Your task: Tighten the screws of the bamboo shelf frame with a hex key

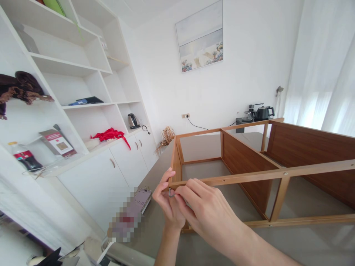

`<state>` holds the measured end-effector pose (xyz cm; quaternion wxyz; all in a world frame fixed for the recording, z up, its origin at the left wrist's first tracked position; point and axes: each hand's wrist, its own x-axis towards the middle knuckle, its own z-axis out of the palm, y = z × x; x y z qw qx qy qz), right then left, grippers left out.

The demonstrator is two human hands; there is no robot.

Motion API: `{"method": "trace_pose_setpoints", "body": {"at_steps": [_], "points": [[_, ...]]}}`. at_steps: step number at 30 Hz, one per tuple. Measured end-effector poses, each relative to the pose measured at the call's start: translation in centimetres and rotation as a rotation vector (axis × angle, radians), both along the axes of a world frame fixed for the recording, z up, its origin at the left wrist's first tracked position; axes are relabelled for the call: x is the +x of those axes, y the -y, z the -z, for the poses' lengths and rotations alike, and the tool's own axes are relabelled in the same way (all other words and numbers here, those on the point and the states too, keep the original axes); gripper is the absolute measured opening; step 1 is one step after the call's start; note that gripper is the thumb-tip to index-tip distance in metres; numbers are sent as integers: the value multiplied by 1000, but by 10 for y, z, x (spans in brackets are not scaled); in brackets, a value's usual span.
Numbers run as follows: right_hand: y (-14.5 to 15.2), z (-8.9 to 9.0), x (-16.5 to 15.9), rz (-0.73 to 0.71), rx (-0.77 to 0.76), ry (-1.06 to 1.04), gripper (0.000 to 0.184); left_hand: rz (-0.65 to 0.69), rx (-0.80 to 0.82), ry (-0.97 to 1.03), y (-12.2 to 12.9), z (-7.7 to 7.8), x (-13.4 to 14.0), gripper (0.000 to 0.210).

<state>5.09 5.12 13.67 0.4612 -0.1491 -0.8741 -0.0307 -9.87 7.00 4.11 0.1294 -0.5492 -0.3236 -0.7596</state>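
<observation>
A brown wooden shelf frame (249, 173) lies on its side across the table. My left hand (168, 205) is closed around its near left corner, fingertips over the end board and palm underneath. My right hand (203, 201) pinches a small bent metal hex key (170, 193) between thumb and index finger. The key's short arm stands up near the underside of the front rail, close to that corner. My fingers hide the screw head, so I cannot tell whether the key sits in it. Another bolt head (285, 173) shows farther right along the rail.
The grey table (149, 166) carries the frame and a phone (142, 199) left of my hands, partly pixelated. White shelves (97, 74) line the left wall, holding a cola bottle (24, 157), red ribbon (111, 135) and a kettle (133, 120). A coffee maker (251, 112) stands at the back right.
</observation>
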Motion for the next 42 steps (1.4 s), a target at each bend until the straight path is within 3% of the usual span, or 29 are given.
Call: {"method": "trace_pose_setpoints", "body": {"at_steps": [6,14,20,42], "points": [[-2,2,2,89,79,-7,33,18,29,-16,1,-5,-1,18],[0,-6,14,-13,53,122,27,18,25,33,-3,2,-2,34],[-7,-9,13,-5,66,227,23,-40,28,-47,0,-6,-1,34],[-7,-4,11,-19,97,211,23,-24,30,-52,-1,-7,0,30]]}}
